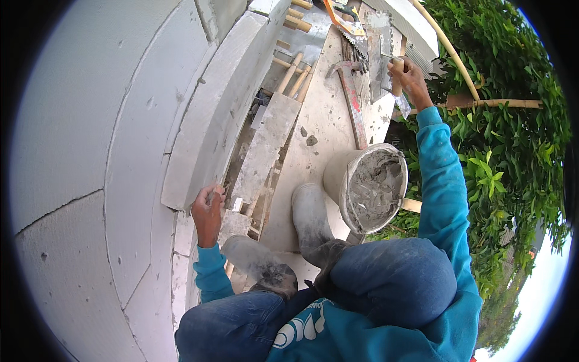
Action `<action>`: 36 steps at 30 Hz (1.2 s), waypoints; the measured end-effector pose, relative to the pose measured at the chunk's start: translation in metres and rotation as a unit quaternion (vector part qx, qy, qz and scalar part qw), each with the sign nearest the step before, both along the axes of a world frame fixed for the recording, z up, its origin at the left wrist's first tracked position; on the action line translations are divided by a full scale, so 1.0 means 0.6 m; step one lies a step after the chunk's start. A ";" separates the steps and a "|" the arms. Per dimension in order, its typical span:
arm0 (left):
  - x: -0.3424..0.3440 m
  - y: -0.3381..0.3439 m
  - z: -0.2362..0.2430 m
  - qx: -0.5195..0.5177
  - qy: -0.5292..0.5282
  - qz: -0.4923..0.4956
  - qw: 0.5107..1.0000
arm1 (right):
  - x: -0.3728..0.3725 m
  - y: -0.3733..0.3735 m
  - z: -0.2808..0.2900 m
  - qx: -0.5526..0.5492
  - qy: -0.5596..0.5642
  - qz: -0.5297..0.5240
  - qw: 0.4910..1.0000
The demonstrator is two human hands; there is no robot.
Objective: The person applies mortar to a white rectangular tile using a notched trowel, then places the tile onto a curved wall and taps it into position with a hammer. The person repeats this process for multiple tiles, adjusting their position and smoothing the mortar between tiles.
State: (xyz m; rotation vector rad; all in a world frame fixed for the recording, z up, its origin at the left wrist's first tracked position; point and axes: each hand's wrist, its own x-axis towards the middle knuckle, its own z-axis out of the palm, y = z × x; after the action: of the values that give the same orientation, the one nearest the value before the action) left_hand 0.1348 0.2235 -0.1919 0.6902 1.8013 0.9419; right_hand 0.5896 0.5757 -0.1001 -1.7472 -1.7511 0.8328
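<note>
My right hand (410, 81) grips the wooden handle (397, 75) of a metal-bladed trowel at the upper right, beside a long notched metal blade (377, 60). A saw with an orange handle (335, 18) and a worn red hammer (353, 102) lie on the pale board (307, 163). Below them stands a bucket of grey mortar (371, 187). My left hand (209, 202) has its fingers curled at the lower end of a pale block (214, 108); whatever is in them, if anything, I cannot make out.
A pale block wall (84, 151) fills the left. Wooden poles and a mortar-crusted plank (265, 151) run beside the blocks, with gaps between. My booted feet (310, 217) are on the boards. Bamboo poles (506, 103) and dense leaves (512, 169) border the right.
</note>
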 end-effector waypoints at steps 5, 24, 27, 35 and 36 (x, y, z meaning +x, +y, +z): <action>-0.005 -0.022 0.009 0.004 0.000 0.034 0.999 | -0.061 0.027 -0.038 0.198 -0.306 -0.016 0.931; 0.003 -0.015 -0.014 0.020 0.049 0.016 0.998 | -0.060 -0.011 -0.128 0.179 -0.362 0.168 0.899; 0.003 -0.018 -0.023 0.023 0.048 0.019 0.998 | -0.081 -0.031 -0.128 0.131 -0.369 0.150 0.908; 0.021 -0.010 -0.032 0.025 0.018 -0.002 1.000 | -0.057 -0.021 -0.158 0.115 -0.407 0.210 0.882; 0.014 -0.015 -0.029 0.020 0.020 0.000 1.000 | -0.102 -0.036 -0.125 0.064 -0.397 0.202 0.893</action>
State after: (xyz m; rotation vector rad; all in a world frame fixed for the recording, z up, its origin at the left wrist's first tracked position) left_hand 0.1432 0.2144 -0.2094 0.7387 1.8216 0.9721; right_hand 0.5286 0.5540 -0.1748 -1.7817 -2.6895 0.0984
